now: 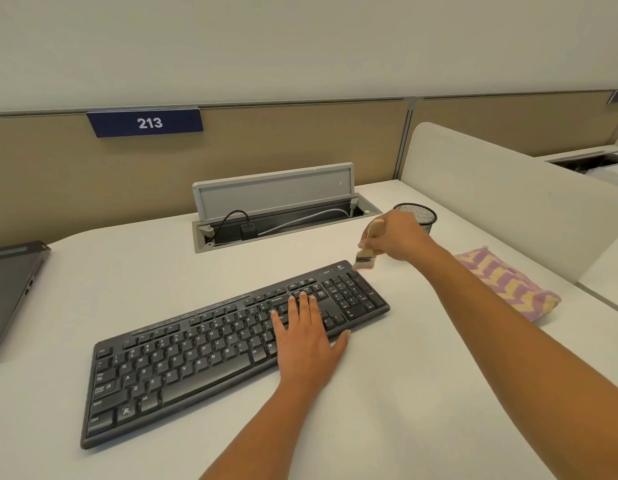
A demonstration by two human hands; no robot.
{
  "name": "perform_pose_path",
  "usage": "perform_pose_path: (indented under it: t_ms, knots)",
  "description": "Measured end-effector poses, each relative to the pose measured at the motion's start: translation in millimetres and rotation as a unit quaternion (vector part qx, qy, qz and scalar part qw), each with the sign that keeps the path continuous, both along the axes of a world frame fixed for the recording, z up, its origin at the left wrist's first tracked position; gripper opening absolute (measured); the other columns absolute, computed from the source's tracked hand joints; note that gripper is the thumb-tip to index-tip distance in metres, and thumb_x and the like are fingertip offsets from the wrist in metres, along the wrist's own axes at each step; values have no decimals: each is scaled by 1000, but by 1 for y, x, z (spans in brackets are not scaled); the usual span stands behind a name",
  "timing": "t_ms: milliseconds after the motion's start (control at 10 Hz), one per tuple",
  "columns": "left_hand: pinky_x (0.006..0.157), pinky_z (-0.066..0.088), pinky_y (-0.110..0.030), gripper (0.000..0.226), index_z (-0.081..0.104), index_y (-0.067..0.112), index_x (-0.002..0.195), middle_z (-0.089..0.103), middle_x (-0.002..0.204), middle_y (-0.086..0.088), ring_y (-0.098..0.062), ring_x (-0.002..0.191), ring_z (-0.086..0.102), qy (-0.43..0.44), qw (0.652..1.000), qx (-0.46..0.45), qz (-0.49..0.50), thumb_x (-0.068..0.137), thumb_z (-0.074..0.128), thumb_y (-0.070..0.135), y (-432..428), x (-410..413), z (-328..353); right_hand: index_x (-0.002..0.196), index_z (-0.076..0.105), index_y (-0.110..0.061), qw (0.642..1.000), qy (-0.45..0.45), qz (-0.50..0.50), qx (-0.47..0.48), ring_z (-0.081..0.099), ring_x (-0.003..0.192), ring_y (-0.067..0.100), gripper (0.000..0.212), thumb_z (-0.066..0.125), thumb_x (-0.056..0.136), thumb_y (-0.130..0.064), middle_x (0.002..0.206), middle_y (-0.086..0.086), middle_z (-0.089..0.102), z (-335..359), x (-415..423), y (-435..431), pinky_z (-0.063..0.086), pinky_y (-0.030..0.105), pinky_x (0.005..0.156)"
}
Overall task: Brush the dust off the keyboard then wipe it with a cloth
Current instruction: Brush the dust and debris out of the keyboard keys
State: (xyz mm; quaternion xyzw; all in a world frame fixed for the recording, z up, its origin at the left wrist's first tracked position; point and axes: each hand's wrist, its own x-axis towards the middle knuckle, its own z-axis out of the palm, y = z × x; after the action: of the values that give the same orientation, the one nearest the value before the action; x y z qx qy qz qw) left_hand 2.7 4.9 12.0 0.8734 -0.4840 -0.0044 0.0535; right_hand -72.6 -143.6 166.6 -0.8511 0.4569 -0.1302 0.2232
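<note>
Both our hands are at the keyboard [182, 358]: our left hand [302, 337] lies flat, fingers straight, on its right half, while our right hand [399, 239] grips a small brush [366, 252] (bristles blurred) at its far right corner. Right of the keyboard lies the purple-and-yellow cloth [508, 285], beyond that corner a black mesh cup [420, 214], behind the keyboard an open cable box [272, 194], far left a laptop [9, 282].

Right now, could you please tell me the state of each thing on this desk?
left hand: open, flat on the keyboard
right hand: gripping the brush
brush: bristles down at the keyboard's far right corner
keyboard: lying flat, under the left hand
cloth: bunched, untouched
cable hatch lid: raised open
mesh cup: upright
</note>
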Motion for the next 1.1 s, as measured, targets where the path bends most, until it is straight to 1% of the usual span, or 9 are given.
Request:
perform_pose_path:
  t_ms: [100, 200, 300, 400, 500, 600, 700, 1000, 1100]
  knots:
    - [115, -4, -52, 109, -1, 11, 152, -1, 161, -6, -25, 147, -5, 0, 1000, 2, 0, 61, -24, 67, 0, 0, 1, 104, 70, -4, 1000, 19, 22, 12, 56, 84, 17, 32, 76, 76, -20, 103, 12, 68, -4, 7, 3, 36, 16, 52]
    - [115, -4, -52, 109, -1, 11, 152, 0, 161, -6, -25, 147, -5, 0, 1000, 0, 0, 62, -23, 67, 0, 0, 1, 102, 71, -4, 998, 47, 42, 6, 54, 83, 16, 29, 75, 78, -19, 104, 13, 68, -11, 15, 7, 35, 15, 52]
    - [115, -4, -52, 109, 0, 11, 152, 0, 161, -6, -25, 147, -5, 1, 1000, -1, 1, 62, -23, 68, 0, 0, 1, 106, 67, -1, 998, 53, 34, -3, 54, 85, 17, 32, 72, 79, -17, 109, 14, 65, -13, 22, 11, 38, 16, 54]
    - [115, -4, -52, 109, -1, 11, 152, 0, 161, -6, -25, 147, -5, -1, 1000, -2, 1, 62, -23, 68, 0, 0, 0, 113, 61, 1, 998, 59, 28, -5, 60, 102, 25, 39, 70, 80, -18, 116, 15, 61, -15, 29, 15, 48, 26, 73]
    - [115, -4, -52, 109, -1, 11, 152, 0, 161, -7, -25, 147, -5, 1, 1000, -1, 1, 62, -24, 68, 0, -1, 0, 117, 54, 2, 999, 46, 24, 8, 58, 108, 27, 44, 70, 81, -18, 121, 16, 57, -16, 33, 18, 44, 26, 76]
    - [115, -3, -53, 109, 0, 11, 152, 1, 161, -7, -26, 147, -4, -2, 1000, -2, 2, 62, -23, 68, 0, 0, 0, 118, 52, 2, 999, 37, 29, 26, 53, 95, 23, 47, 71, 81, -18, 122, 16, 56, -15, 33, 20, 42, 26, 66]
    - [115, -3, -53, 109, 0, 11, 152, 1, 161, -7, -25, 147, -4, -1, 1000, -3, 3, 62, -23, 67, 0, 0, 0, 121, 49, 1, 998, 25, 32, 45, 46, 92, 19, 50, 71, 80, -18, 123, 15, 54, -16, 32, 20, 40, 25, 63]
    - [115, -3, -52, 109, 1, 11, 152, 1, 161, -7, -25, 147, -4, -1, 1000, -2, 5, 62, -23, 68, -1, -1, 0, 120, 50, 1, 998, -14, 22, 65, 55, 111, 28, 50, 73, 79, -17, 122, 16, 55, -26, 36, 23, 47, 29, 80]
    - [115, -3, -52, 110, 1, 11, 152, 1, 161, -7, -25, 147, -4, 0, 1000, -1, 5, 61, -23, 67, 0, -1, 1, 122, 48, 0, 997, -21, 21, 72, 53, 113, 28, 54, 73, 79, -19, 124, 15, 54, -27, 37, 27, 47, 29, 81]
